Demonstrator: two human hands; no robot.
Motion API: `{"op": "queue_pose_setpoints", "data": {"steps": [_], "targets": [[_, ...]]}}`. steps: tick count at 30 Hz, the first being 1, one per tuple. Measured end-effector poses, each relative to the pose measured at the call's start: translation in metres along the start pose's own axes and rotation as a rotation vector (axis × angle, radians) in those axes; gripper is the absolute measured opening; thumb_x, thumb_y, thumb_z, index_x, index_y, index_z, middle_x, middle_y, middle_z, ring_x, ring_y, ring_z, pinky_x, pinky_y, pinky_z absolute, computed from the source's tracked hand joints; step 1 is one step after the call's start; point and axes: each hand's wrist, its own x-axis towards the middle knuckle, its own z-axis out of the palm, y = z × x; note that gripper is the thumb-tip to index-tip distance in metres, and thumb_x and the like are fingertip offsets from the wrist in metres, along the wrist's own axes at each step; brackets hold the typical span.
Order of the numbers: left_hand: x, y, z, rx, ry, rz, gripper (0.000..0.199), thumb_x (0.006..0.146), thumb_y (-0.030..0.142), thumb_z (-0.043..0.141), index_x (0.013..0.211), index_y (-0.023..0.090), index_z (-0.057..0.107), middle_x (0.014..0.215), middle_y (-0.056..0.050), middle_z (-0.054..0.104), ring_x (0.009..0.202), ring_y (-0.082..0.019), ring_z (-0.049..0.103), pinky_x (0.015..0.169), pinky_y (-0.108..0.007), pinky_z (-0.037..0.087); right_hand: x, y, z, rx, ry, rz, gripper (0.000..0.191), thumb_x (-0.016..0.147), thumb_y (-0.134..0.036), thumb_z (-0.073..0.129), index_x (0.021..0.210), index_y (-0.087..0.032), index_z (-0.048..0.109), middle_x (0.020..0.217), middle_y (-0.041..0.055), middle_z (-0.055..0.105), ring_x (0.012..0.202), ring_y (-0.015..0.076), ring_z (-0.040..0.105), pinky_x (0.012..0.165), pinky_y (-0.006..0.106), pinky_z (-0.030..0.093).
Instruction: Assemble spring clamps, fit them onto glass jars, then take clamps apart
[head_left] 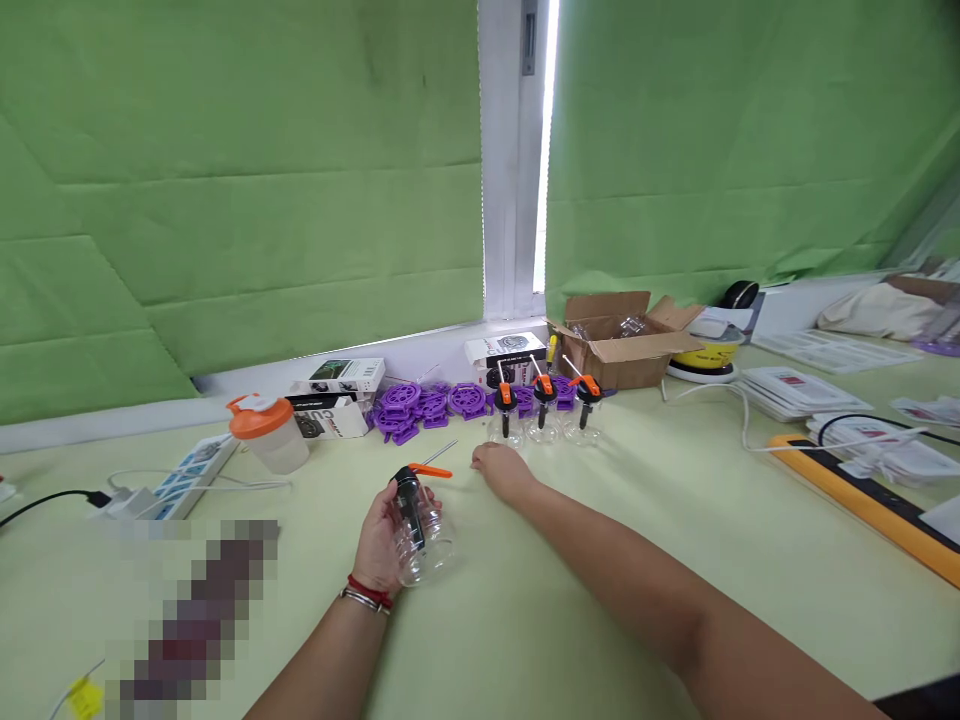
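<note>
My left hand (380,540) is wrapped round a clear bottle (431,560) with a black top and handle. An orange lever and a thin metal rod stick out from its top to the right, and the bottle leans slightly. Further forward, my right hand (504,472) hovers over or rests on the table, its fingers curled together. What is in them, if anything, is hidden. Just beyond it stand three similar bottles in a row: a left one (505,405), a middle one (544,395) and a right one (587,400), each with an orange lever and a pale rod.
Purple plastic parts (401,405) lie piled behind, between printed boxes (330,415). An open cardboard box (626,350) stands against the window wall. At left are an orange-lidded shaker (274,435) and a power strip (196,475); at right, a yellow-edged bar (862,500) with cables.
</note>
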Motion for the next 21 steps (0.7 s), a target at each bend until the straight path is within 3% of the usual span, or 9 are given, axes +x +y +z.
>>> {"op": "queue_pose_setpoints", "data": {"steps": [3,6,11,12,13,16,17,19,21], "targets": [[0.001,0.0,-0.003,-0.009,0.031,0.06,0.018,0.074,0.027,0.054,0.078,0.011,0.062,0.073,-0.009,0.068,0.07,-0.023,0.065,0.066,-0.035,0.053,0.013,-0.01,0.015,-0.103,-0.027,0.009,0.008,0.074,-0.008,0.057,0.071,-0.014,0.061,0.09,0.0116,0.063,0.091,0.0229,0.058,0.08,0.031,0.038],[0.004,-0.002,-0.007,-0.012,0.044,0.123,0.016,0.072,0.02,0.054,0.08,0.009,0.063,0.079,-0.011,0.069,0.08,-0.026,0.066,0.073,-0.038,0.053,0.015,-0.012,0.016,-0.138,-0.032,0.013,0.006,0.077,-0.012,0.055,0.079,-0.014,0.061,0.095,0.0127,0.061,0.091,0.0231,0.057,0.079,0.032,0.039],[0.004,-0.004,-0.005,-0.048,-0.019,0.161,0.015,0.072,0.014,0.055,0.084,0.009,0.063,0.09,-0.012,0.069,0.097,-0.027,0.062,0.088,-0.042,0.048,-0.016,-0.019,-0.002,-0.051,0.013,-0.001,0.026,0.087,-0.034,0.045,0.104,-0.017,0.053,0.1,0.009,0.059,0.091,0.0186,0.056,0.081,0.03,0.04],[0.003,-0.004,-0.003,-0.057,-0.044,0.178,0.016,0.072,0.014,0.056,0.086,0.011,0.062,0.093,-0.011,0.068,0.101,-0.027,0.06,0.09,-0.041,0.047,-0.028,-0.022,-0.007,0.013,-0.014,0.004,0.033,0.09,-0.042,0.036,0.101,-0.017,0.053,0.094,0.0076,0.06,0.086,0.0172,0.057,0.076,0.029,0.042],[0.002,-0.006,-0.001,-0.06,-0.069,0.202,0.017,0.072,0.014,0.057,0.089,0.012,0.061,0.096,-0.011,0.068,0.104,-0.026,0.059,0.091,-0.04,0.046,-0.04,-0.025,-0.011,0.246,-0.107,0.076,0.042,0.09,-0.05,0.029,0.098,-0.017,0.053,0.089,0.0073,0.06,0.08,0.0173,0.058,0.071,0.03,0.044],[-0.005,-0.012,0.008,0.005,-0.13,0.261,0.025,0.073,0.016,0.062,0.097,0.018,0.058,0.105,-0.008,0.065,0.11,-0.023,0.055,0.093,-0.035,0.044,-0.074,-0.032,-0.021,0.92,-0.595,0.293,0.058,0.082,-0.067,0.025,0.099,-0.018,0.051,0.086,0.0066,0.06,0.071,0.0194,0.062,0.063,0.034,0.048],[-0.007,-0.014,0.01,0.062,-0.14,0.266,0.027,0.072,0.017,0.064,0.098,0.018,0.058,0.107,-0.008,0.064,0.109,-0.022,0.055,0.091,-0.034,0.045,-0.083,-0.033,-0.024,1.03,-0.66,0.348,0.055,0.08,-0.067,0.031,0.099,-0.018,0.05,0.084,0.0049,0.06,0.067,0.0184,0.063,0.061,0.034,0.048],[-0.011,-0.018,0.014,0.241,-0.125,0.268,0.028,0.07,0.021,0.067,0.096,0.019,0.057,0.105,-0.007,0.064,0.1,-0.02,0.059,0.082,-0.03,0.048,-0.095,-0.033,-0.028,1.091,-0.628,0.425,0.046,0.077,-0.062,0.044,0.098,-0.021,0.047,0.077,0.0007,0.058,0.056,0.0141,0.06,0.052,0.027,0.046],[-0.014,-0.019,0.017,0.494,-0.056,0.293,0.022,0.071,0.031,0.066,0.085,0.018,0.057,0.089,-0.004,0.065,0.076,-0.014,0.062,0.061,-0.023,0.049,-0.103,-0.032,-0.03,1.021,-0.538,0.43,0.042,0.075,-0.057,0.051,0.098,-0.022,0.044,0.074,-0.002,0.056,0.049,0.0106,0.056,0.042,0.02,0.04]]}}
